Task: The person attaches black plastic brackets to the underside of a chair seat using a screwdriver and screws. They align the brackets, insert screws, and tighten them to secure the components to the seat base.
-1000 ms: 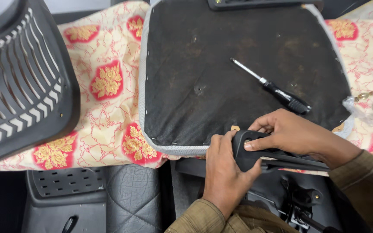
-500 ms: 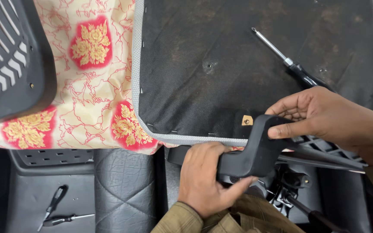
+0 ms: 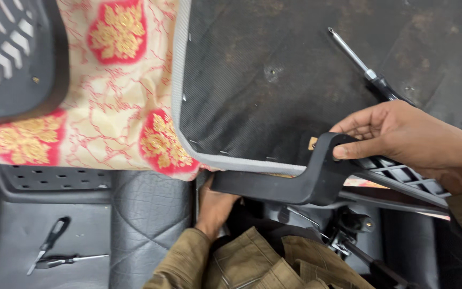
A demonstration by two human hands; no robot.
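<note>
Head view: black plastic armrest [image 3: 300, 184] held level at near edge of upturned seat base [image 3: 316, 80], over lap. Right hand [image 3: 402, 139] clamped on upper bend, thumb pressed to its face; left hand [image 3: 215, 206] under lower bar — fingers hidden, grip not determinable. Judged rigid, fairly light, smooth; best gripped at bend. Screwdriver [image 3: 367, 72] resting on seat base.

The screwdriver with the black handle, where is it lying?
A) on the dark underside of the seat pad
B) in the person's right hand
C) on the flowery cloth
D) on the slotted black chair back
A. The screwdriver lies loose on the dark underside of the seat pad, just above the right hand, which grips the black armrest instead.
</note>
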